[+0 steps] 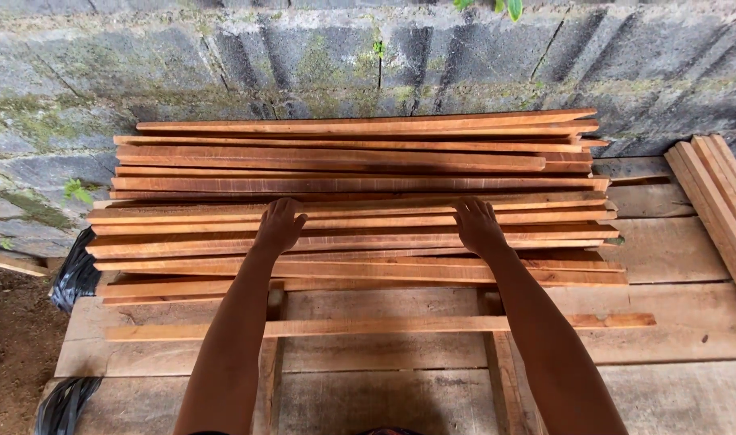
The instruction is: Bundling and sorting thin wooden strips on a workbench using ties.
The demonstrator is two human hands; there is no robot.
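A wide pile of long reddish-brown wooden slats lies across a rough plank platform, stacked against a grey block wall. My left hand rests palm down on the slats near the pile's middle, fingers spread a little. My right hand lies flat on the same slats further right. Both hands press on top of the wood; neither wraps around a slat. One single slat lies apart in front of the pile, between my forearms.
The mossy block wall closes the far side. More pale boards lean at the right edge. Black plastic sheeting hangs off the platform's left side, beside bare soil.
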